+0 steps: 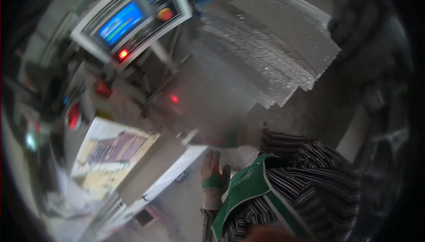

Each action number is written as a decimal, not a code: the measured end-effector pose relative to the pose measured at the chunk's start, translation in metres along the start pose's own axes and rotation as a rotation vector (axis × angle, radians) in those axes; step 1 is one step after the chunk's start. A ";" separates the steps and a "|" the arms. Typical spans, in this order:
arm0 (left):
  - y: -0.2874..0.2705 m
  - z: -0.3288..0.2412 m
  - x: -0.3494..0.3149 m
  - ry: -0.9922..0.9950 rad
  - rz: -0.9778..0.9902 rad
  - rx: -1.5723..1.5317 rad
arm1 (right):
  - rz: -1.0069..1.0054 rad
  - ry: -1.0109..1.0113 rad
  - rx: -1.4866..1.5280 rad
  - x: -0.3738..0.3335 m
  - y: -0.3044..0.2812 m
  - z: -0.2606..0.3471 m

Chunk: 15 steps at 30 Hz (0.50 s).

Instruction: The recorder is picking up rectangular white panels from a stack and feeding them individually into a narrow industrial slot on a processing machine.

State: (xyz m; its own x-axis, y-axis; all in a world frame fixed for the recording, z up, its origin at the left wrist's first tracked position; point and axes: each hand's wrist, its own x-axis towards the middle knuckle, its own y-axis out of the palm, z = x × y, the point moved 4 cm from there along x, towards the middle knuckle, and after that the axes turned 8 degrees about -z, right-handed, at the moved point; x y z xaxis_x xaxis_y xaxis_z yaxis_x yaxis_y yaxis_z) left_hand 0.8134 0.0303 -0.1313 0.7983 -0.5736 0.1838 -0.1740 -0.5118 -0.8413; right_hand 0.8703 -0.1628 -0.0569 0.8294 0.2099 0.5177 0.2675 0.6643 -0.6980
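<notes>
My left hand [215, 174], in a green and white glove with bare fingertips, is at the lower middle. Its fingers are stretched out, the thumb stands apart, and I see nothing held. The fingertips are close to the white edge [188, 160] of a machine or bench. My right arm, in a striped sleeve [287, 146], reaches leftward across the middle. At its end my right hand [228, 136] is a grey-green smear, its fingers hidden in the blur. A small pale piece [189, 136] shows beside it; what it is, I cannot tell.
A control panel [121, 22] with a blue screen and a red knob [165, 14] stands at the upper left. Stacked grey sheets [279, 25] with rough, glinting edges lie at the upper right. A printed sheet [110, 153] lies at the left. A red light [174, 98] glows near the middle.
</notes>
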 end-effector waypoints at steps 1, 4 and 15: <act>0.011 -0.019 0.020 0.045 0.019 -0.108 | -0.179 0.019 -0.055 -0.018 -0.045 -0.019; 0.032 -0.067 0.063 0.121 0.028 -0.262 | -0.421 0.141 -0.389 -0.072 -0.160 -0.078; 0.183 -0.212 0.227 -0.495 0.468 -1.688 | -0.166 1.286 -0.880 -0.254 -0.463 -0.320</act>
State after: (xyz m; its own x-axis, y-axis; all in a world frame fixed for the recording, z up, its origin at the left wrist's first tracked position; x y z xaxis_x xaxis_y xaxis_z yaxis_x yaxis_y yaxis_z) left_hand 0.8407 -0.3296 -0.1362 0.5416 -0.7834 -0.3049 -0.4893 -0.5887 0.6435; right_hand 0.6925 -0.7530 -0.0236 0.4858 -0.8550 0.1817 0.2050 -0.0907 -0.9746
